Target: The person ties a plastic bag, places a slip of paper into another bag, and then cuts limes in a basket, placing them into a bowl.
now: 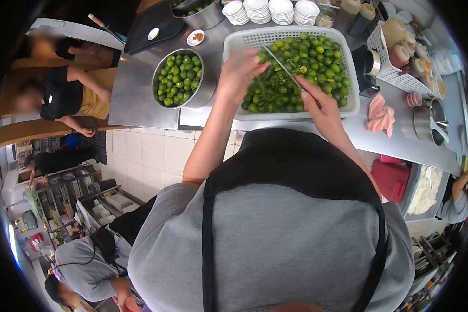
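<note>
A white perforated basket (352, 78) on the steel counter holds many green limes (317, 54) and a patch of loose leaves (278, 83). Over its left part, my left hand (239, 73) is closed around a green lime (262, 56); the fingers are slightly blurred. My right hand (320, 101) grips the handle end of a long thin blade (283, 66), which slants up and left across the basket, its tip near the lime. Left of the basket stands a round metal pot (208, 86) full of limes.
Stacks of small white dishes (282, 11) stand behind the basket. A small dish (196, 37) and black tray (158, 26) lie back left. To the right are a pink cloth (380, 115), bottles and a white rack (395, 75). Other people stand at left and far right.
</note>
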Motion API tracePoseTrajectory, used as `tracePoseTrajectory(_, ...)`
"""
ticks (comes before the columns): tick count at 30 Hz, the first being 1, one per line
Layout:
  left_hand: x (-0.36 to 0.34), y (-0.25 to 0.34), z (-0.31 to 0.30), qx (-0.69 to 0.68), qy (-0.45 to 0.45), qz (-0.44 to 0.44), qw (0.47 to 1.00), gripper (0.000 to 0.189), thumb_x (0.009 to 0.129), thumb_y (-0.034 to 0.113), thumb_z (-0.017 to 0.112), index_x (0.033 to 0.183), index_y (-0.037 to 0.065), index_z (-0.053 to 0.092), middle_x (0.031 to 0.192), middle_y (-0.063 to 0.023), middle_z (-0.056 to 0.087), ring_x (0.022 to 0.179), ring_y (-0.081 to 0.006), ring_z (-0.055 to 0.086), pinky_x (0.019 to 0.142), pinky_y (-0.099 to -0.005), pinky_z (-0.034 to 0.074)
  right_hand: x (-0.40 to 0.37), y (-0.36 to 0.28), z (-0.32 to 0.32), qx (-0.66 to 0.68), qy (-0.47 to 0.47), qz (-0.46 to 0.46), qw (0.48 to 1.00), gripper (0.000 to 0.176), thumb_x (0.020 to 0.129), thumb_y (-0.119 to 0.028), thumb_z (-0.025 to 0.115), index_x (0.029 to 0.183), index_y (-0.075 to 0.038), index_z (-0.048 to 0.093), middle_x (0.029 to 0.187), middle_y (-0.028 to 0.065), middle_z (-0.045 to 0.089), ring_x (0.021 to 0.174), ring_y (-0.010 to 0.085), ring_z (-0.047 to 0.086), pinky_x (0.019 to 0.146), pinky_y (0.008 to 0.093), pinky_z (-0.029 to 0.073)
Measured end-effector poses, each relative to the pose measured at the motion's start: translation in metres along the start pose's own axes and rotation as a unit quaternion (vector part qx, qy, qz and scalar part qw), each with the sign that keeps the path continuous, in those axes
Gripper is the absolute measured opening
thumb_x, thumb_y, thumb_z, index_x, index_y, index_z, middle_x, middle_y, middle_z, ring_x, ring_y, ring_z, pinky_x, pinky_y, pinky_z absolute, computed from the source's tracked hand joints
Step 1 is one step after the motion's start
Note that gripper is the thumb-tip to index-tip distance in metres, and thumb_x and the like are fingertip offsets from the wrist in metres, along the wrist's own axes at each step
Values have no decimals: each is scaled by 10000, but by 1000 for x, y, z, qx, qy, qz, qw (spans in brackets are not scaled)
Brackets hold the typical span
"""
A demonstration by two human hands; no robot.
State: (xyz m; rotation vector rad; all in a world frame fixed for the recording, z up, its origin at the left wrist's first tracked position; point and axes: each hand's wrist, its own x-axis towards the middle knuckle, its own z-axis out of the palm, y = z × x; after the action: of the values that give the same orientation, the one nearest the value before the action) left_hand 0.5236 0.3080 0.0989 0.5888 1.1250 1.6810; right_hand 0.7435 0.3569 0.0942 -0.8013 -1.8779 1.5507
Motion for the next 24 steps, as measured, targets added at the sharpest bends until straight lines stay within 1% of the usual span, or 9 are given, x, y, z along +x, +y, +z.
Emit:
tracePoseTrajectory(2, -5, 1, 5, -11, 6, 32, 999, 170, 843, 28, 569, 1005, -22, 566, 948, -75, 602, 877, -151, 599, 886, -351, 491, -1, -7, 3, 10, -36, 8, 999, 331, 916, -147, 484, 1224, -26, 505, 1177, 109, 577, 1035, 145, 548, 889, 253, 398)
tracePoseTrajectory(3, -6, 0, 6, -12, 7, 32, 999, 170, 843, 28, 569, 1005, -22, 566, 948, -75, 602, 877, -151, 599, 886, -351, 491, -1, -7, 4, 9, -37, 8, 999, 331, 916, -147, 484, 1224, -26, 505, 1177, 109, 577, 1035, 145, 548, 889, 253, 398)
tracePoseTrajectory(5, -7, -2, 8, -22, 21, 56, 998, 232, 823, 13, 587, 1033, -72, 539, 1013, -134, 586, 910, -229, 596, 825, -354, 510, -2, -8, 5, -4, -32, -11, 999, 332, 917, -147, 483, 1226, -29, 503, 1174, 116, 578, 1040, 169, 559, 886, 264, 407)
tracePoseTrajectory(8, -7, -5, 8, -30, 18, 64, 997, 214, 821, 6, 587, 1020, -64, 548, 991, -129, 593, 909, -213, 597, 826, -358, 512, -3, -10, 3, -27, -27, -17, 999, 330, 914, -141, 483, 1223, -27, 505, 1175, 125, 577, 1048, 187, 564, 875, 265, 417)
tracePoseTrajectory(12, -6, -8, 16, -28, 37, 73, 996, 194, 814, -2, 588, 998, -56, 561, 961, -117, 600, 885, -200, 598, 803, -335, 510, -2, -9, 4, -48, -12, -65, 997, 329, 910, -138, 488, 1220, -31, 508, 1144, 129, 593, 1000, 189, 586, 833, 263, 438)
tracePoseTrajectory(14, -10, -6, 24, 59, -7, 81, 995, 155, 813, 12, 592, 968, 1, 584, 909, -57, 624, 827, -126, 601, 783, -293, 497, -2, -15, 2, -70, -6, -33, 997, 319, 906, -136, 494, 1209, -41, 522, 1110, 131, 609, 952, 185, 602, 792, 263, 452)
tracePoseTrajectory(18, -26, -11, 38, 157, -51, 39, 986, 180, 798, 7, 608, 977, 17, 595, 897, -47, 627, 809, -119, 602, 758, -272, 491, 5, -12, 0, -87, 14, 9, 996, 309, 903, -137, 501, 1197, -49, 535, 1085, 129, 619, 904, 179, 608, 761, 261, 457)
tracePoseTrajectory(21, -17, -15, 33, 94, -9, 33, 995, 204, 796, 0, 616, 998, 7, 591, 916, -61, 629, 827, -126, 607, 757, -258, 489, 9, -9, -1, -62, 45, -45, 996, 308, 907, -144, 498, 1199, -52, 537, 1089, 124, 618, 901, 178, 601, 784, 259, 448)
tracePoseTrajectory(24, -3, -10, 18, 52, 41, 96, 993, 280, 772, 26, 657, 1025, -47, 560, 933, -106, 606, 837, -168, 598, 768, -278, 485, 0, -19, -1, -36, -15, 3, 999, 312, 911, -147, 492, 1204, -48, 531, 1110, 122, 611, 962, 180, 595, 818, 264, 439)
